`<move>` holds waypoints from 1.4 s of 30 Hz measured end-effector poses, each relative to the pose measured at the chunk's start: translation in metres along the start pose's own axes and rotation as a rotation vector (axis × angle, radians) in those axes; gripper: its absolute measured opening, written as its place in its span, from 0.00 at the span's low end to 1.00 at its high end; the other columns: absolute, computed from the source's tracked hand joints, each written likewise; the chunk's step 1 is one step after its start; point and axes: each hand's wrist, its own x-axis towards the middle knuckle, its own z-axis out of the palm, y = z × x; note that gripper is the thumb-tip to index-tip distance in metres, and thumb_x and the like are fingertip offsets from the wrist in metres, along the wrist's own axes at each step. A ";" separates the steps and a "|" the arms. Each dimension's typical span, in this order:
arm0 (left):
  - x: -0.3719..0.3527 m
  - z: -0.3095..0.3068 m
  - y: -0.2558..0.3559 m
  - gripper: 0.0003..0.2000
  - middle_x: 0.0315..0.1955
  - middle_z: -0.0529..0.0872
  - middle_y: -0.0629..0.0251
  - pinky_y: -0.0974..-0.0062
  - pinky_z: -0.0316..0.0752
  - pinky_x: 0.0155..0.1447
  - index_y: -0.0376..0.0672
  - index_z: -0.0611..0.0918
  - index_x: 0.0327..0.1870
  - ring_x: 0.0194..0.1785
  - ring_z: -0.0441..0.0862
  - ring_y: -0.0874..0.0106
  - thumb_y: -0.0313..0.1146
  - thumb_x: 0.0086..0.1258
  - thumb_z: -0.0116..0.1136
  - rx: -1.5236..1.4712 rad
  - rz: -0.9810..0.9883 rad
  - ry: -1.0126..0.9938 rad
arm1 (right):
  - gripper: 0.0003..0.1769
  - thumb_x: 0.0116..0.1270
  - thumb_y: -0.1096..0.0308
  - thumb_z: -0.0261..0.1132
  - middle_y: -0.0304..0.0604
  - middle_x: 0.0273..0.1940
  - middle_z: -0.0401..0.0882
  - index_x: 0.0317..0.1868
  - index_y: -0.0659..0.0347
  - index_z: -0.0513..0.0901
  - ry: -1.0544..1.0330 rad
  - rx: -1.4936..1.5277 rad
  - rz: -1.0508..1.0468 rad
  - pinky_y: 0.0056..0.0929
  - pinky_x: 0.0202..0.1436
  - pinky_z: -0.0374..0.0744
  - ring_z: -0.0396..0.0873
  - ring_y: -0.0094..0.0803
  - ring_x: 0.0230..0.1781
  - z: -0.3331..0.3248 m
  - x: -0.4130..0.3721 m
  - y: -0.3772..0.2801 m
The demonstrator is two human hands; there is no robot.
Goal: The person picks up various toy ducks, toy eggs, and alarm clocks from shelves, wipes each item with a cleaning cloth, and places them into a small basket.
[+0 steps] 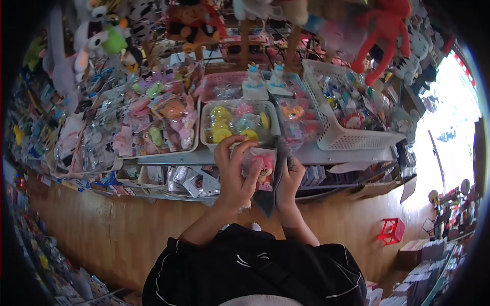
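While the half-closed left hand (235, 171) clasps a pink cartoon-printed box (266, 178) under its thumb, probably light, stiff and best held by its edges, the right hand (290, 177) grips grey cloth (265, 202) alongside.

Black top (306, 273), loose cut, thin white piping (343, 293) down both sides and small white curved strokes (251, 260) on the front (too small to tell if it's a logo). A black flap or strap shape (273, 270) sits beside the strokes, and a pale grey curved edge (263, 300) shows at bottom centre, part unclear. Sleeves (171, 255) stop above the forearms (298, 224); left grip (236, 171) and right grip (289, 181) bare.
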 end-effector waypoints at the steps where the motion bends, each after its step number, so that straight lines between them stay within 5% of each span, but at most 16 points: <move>1: -0.001 0.001 -0.001 0.15 0.43 0.70 0.56 0.65 0.54 0.56 0.39 0.73 0.44 0.49 0.65 0.59 0.38 0.60 0.52 -0.079 -0.002 -0.056 | 0.08 0.63 0.73 0.53 0.28 0.21 0.66 0.28 0.67 0.75 0.013 -0.007 0.006 0.14 0.25 0.64 0.63 0.13 0.23 -0.006 0.001 -0.001; 4: 0.003 0.001 -0.009 0.17 0.42 0.72 0.59 0.70 0.62 0.52 0.38 0.70 0.47 0.46 0.70 0.68 0.37 0.61 0.53 -0.333 -0.177 -0.056 | 0.10 0.62 0.74 0.52 0.27 0.20 0.63 0.23 0.66 0.70 0.128 0.240 0.077 0.15 0.22 0.57 0.57 0.13 0.21 -0.041 0.004 0.017; 5: 0.009 -0.002 -0.012 0.17 0.42 0.73 0.61 0.73 0.65 0.50 0.37 0.69 0.49 0.45 0.71 0.71 0.36 0.62 0.53 -0.484 -0.299 -0.027 | 0.10 0.64 0.71 0.51 0.29 0.23 0.68 0.26 0.66 0.73 0.138 0.182 0.045 0.15 0.24 0.62 0.63 0.14 0.22 -0.060 0.006 0.028; 9: 0.040 -0.032 -0.031 0.18 0.43 0.73 0.62 0.77 0.68 0.52 0.37 0.68 0.48 0.47 0.72 0.75 0.26 0.58 0.58 -0.429 -0.179 0.259 | 0.13 0.66 0.65 0.50 0.39 0.30 0.77 0.36 0.67 0.76 0.243 0.308 0.136 0.19 0.35 0.73 0.74 0.22 0.29 -0.098 0.011 0.027; 13: 0.061 -0.040 -0.023 0.19 0.42 0.72 0.63 0.77 0.70 0.50 0.36 0.68 0.47 0.48 0.71 0.75 0.25 0.56 0.61 -0.380 -0.203 0.420 | 0.14 0.66 0.63 0.51 0.38 0.32 0.76 0.38 0.66 0.75 0.224 0.312 0.139 0.22 0.35 0.73 0.73 0.22 0.29 -0.115 0.014 0.032; 26: 0.091 0.017 -0.023 0.19 0.38 0.76 0.62 0.80 0.75 0.43 0.33 0.73 0.44 0.42 0.75 0.76 0.32 0.55 0.63 -0.377 -0.267 -0.101 | 0.13 0.68 0.64 0.48 0.36 0.33 0.74 0.39 0.66 0.73 0.275 0.391 0.172 0.19 0.34 0.71 0.71 0.20 0.30 -0.111 0.022 0.028; 29: 0.114 0.038 -0.038 0.20 0.36 0.78 0.62 0.81 0.75 0.43 0.33 0.73 0.45 0.40 0.76 0.76 0.32 0.54 0.64 -0.339 -0.041 0.065 | 0.13 0.68 0.64 0.48 0.36 0.33 0.74 0.39 0.66 0.74 0.241 0.306 0.117 0.18 0.34 0.71 0.71 0.20 0.30 -0.125 0.018 0.030; 35: 0.160 0.063 -0.027 0.18 0.34 0.80 0.62 0.81 0.74 0.38 0.34 0.74 0.44 0.34 0.77 0.78 0.30 0.53 0.63 -0.408 0.009 0.092 | 0.14 0.67 0.63 0.49 0.37 0.35 0.74 0.41 0.67 0.74 0.314 0.180 0.098 0.19 0.36 0.71 0.71 0.21 0.32 -0.151 0.011 0.028; 42: 0.195 0.096 -0.046 0.22 0.27 0.80 0.63 0.78 0.72 0.37 0.39 0.78 0.42 0.31 0.77 0.73 0.41 0.48 0.67 0.267 0.191 0.023 | 0.16 0.67 0.62 0.48 0.37 0.36 0.74 0.43 0.67 0.73 0.391 0.091 0.098 0.20 0.38 0.71 0.71 0.22 0.33 -0.166 0.009 0.020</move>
